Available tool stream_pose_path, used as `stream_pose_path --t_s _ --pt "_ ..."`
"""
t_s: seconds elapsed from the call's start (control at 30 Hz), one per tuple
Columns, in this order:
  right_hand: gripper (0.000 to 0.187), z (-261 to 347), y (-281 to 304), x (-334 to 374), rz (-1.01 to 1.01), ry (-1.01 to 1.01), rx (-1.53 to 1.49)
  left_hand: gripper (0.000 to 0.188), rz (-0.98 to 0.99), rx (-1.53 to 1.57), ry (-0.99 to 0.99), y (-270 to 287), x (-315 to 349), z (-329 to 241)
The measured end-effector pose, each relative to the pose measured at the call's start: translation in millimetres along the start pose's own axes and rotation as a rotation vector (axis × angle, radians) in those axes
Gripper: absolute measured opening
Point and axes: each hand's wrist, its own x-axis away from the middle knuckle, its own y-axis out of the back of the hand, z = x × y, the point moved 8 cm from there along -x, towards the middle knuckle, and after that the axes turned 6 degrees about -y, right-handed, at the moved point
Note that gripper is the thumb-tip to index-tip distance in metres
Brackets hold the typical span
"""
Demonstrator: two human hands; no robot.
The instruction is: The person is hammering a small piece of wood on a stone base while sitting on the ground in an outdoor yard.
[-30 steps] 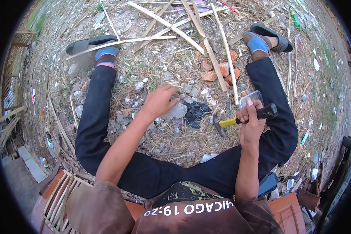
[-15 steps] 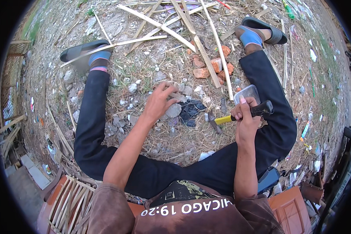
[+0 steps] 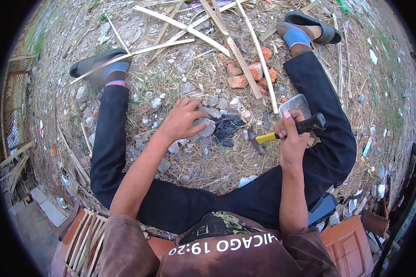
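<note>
1. Holds a hammer [image 3: 266, 138] in the right grip [image 3: 293, 131], closed firmly around the handle, above the ground between the spread legs; points its metal head leftward over dry grass, its black handle end toward the right thigh.
2. Carries a clear plastic box [image 3: 298, 102] in that same grip, with the thumb raised against its lower edge, just above the hammer.
3. Reaches the left grip [image 3: 184, 119] low over the rubble, back of the hand up, with fingers half curled and thumb set apart; comes very near a pale grey stone [image 3: 207, 128]. Cannot tell whether anything is caught under the fingers.
4. Has a crumpled black sheet [image 3: 229, 130] on the ground between both hands, just beside that stone.
5. Has broken orange bricks [image 3: 238, 82] farther off, among long wooden strips [image 3: 242, 64] lying crossed.
6. Wears dark trousers [image 3: 305, 81], blue socks [image 3: 296, 37] and dark sandals [image 3: 327, 33].
7. Has a bundle of slats [image 3: 85, 242] behind at left and a red-brown panel [image 3: 349, 247] behind at right.
</note>
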Motion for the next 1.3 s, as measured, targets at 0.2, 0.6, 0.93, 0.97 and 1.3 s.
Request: stream_pose_path --t_s 0.2,0.6,0.93,0.97,1.3 --pt "0.018 0.3 0.0 2.1 0.006 -0.003 -0.007 0.03 -0.19 0.0 0.003 -5.4 21.4 -18.8" --pt "0.016 -4.8 -3.0 5.1 -0.04 -0.001 0.064 0.031 -0.315 0.195 0.247 -24.8 26.6 10.9" --pt "0.022 -10.6 -5.0 3.1 0.0 0.088 0.267 0.026 -0.172 0.165 0.239 -27.6 9.0 12.9" --pt "0.022 -10.7 -1.1 4.8 -0.001 0.079 0.248 0.024 -0.159 0.185 0.259 -30.2 8.2 12.9" --pt "0.024 -18.2 -8.1 11.9 0.011 0.094 0.269 0.018 -0.202 0.206 0.234 -24.3 13.4 18.5"
